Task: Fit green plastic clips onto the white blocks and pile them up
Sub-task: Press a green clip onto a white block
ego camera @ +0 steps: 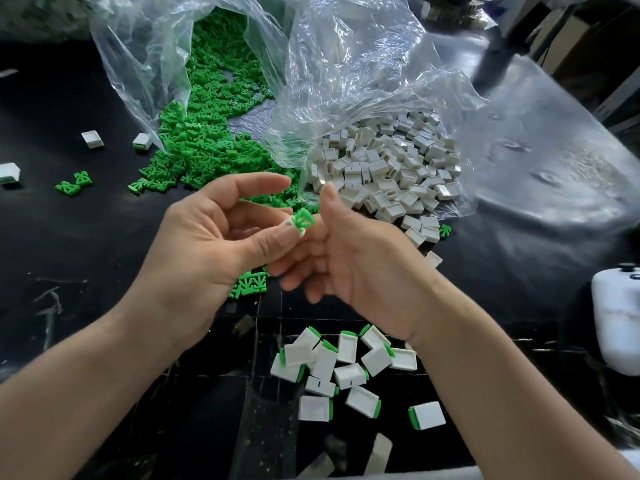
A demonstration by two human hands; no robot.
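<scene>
The left hand pinches a green clip at its thumb tip, against the right hand, whose curled fingers hide any hold. Loose white blocks lie just beyond the right hand, the finished pile under its wrist.

Bright green across the clip heap, left of the block heap. Same green on the single clip just in front of it. Off-white with grey shading on the block heap itself. Glossy black desk, streaked with pale grey scuffs. Colourless, see-through bags behind. White with green edges on the fitted blocks well in front. White jug, black cap, to its right.
</scene>
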